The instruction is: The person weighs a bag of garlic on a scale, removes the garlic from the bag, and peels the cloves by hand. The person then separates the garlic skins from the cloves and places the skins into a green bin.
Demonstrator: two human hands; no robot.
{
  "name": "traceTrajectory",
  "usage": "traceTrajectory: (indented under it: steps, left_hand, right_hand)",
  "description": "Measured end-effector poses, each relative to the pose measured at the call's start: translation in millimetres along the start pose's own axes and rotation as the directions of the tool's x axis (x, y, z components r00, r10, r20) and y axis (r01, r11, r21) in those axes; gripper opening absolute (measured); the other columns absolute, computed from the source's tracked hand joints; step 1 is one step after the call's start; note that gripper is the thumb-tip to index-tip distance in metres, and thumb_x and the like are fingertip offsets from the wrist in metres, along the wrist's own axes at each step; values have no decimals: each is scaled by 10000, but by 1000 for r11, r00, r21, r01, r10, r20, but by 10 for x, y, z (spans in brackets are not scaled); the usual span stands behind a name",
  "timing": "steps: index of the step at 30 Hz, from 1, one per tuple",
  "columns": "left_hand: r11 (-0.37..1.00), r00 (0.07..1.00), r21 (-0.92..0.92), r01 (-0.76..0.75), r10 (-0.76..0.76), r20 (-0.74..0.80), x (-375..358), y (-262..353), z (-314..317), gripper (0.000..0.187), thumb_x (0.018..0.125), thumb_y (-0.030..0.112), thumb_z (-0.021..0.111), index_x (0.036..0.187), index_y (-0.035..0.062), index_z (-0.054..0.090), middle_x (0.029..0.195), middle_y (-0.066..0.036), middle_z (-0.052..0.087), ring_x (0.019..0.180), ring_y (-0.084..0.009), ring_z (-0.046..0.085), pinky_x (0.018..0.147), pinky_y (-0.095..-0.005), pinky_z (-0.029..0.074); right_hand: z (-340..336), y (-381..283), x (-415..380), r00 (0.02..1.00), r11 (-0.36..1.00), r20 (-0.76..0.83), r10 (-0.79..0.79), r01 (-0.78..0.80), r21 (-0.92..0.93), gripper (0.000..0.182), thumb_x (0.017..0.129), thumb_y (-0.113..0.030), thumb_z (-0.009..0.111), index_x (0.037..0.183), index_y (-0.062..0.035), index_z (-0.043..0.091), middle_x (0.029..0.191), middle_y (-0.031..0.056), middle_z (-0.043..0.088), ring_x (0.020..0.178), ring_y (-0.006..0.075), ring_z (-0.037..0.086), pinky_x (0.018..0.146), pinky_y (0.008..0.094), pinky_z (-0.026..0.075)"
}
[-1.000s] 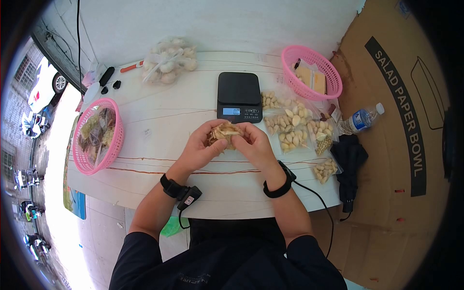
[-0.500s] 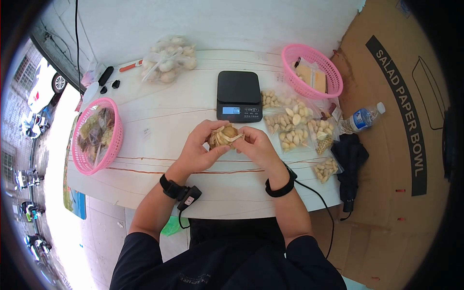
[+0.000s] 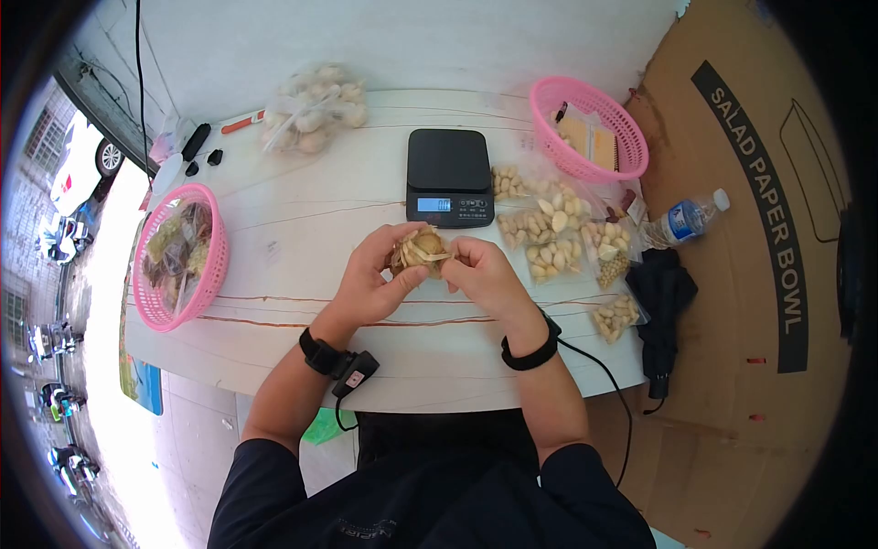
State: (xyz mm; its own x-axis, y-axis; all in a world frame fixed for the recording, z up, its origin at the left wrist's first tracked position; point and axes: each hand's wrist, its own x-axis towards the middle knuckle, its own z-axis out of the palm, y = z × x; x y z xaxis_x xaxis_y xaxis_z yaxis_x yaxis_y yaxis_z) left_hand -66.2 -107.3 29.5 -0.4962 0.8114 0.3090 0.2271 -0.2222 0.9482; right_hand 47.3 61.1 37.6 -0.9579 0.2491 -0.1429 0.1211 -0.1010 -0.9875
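Note:
A brownish-yellow bulb with ragged, papery layers is held above the table, just in front of the black digital scale. My left hand is wrapped round its left side, thumb along the front. On the other side, my right hand pinches a pale strip of papery skin at the bulb's edge. The fingertips partly hide that strip. Nothing lies on the scale's platform, and its display is lit.
Several clear bags of pale cloves or nuts lie right of the scale, beside a water bottle and folded umbrella. Pink baskets stand left and back right. A bag of whitish bulbs rests at the back.
My right hand has shifted slightly left, its fingers drawn more tightly together at the bulb's edge. The strip that stuck out to the right now shows less. My left hand still holds the bulb.

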Motion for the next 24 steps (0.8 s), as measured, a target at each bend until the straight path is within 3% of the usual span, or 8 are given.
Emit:
traceTrajectory:
  steps: [2,4,6,8,11,13,16,24]
  left_hand:
    - [999,1000,-48,26,-27,-11,-5,5,12,500,924,122,678,1363,4,471,1151,-68,609,1027,-121,584,847,-254,493]
    - [992,997,-108,70,-74,-30,-4,-1,20,493,927,118,668,1361,-6,471,1117,-66,614,973,-116,597,813,-252,504]
    - [979,992,-169,111,-120,-45,-2,12,10,486,930,115,659,1359,-15,471,1084,-64,619,919,-112,610,780,-251,514]
    - [910,960,-314,270,-280,11,-3,60,-21,479,950,175,643,1352,-22,472,1034,-57,625,750,-85,580,641,-227,500]
    - [891,962,-375,256,-274,5,8,-25,-9,491,960,235,632,1345,-25,474,992,-54,625,626,-69,508,531,-223,460]
    - [878,960,-399,263,-278,22,14,-50,-23,520,951,271,639,1349,-19,471,1005,-63,630,594,-77,494,520,-234,457]
    - [842,953,-456,287,-299,49,20,-31,-24,550,941,316,645,1348,-12,473,1023,-76,634,545,-87,459,503,-248,452]
    - [763,937,-559,324,-340,78,41,-25,-42,574,944,369,623,1337,-24,482,1049,-110,637,497,-96,408,472,-266,443]
  right_hand:
    - [3,-19,-4,1000,1000,8,8,-8,12,91,841,-94,622,787,-37,577,691,-33,555,586,50,504,528,212,406]
    - [30,-76,-24,999,995,23,23,-25,94,99,864,-106,588,776,-98,542,643,-43,514,521,12,402,451,186,280]
    - [19,-134,-40,997,988,32,65,-68,140,97,851,-100,600,769,-84,551,653,-47,512,555,22,436,484,192,324]
    - [13,-130,-40,993,976,44,105,-112,185,96,838,-93,613,763,-70,559,663,-51,510,589,32,470,517,199,369]
    - [13,-8,0,998,993,-8,55,-54,108,109,838,-94,626,757,-63,561,661,-58,501,588,23,442,512,203,348]
    - [23,44,21,997,997,-57,-58,55,-60,125,840,-97,640,752,-50,565,646,-65,479,588,21,407,511,213,333]
    - [22,-6,-9,989,980,-85,-122,107,-166,143,841,-104,652,745,-38,569,627,-66,463,584,24,384,507,222,328]
    - [45,-30,-31,970,943,-157,-187,132,-304,163,792,-130,674,724,-19,575,570,-5,519,533,56,451,493,246,368]
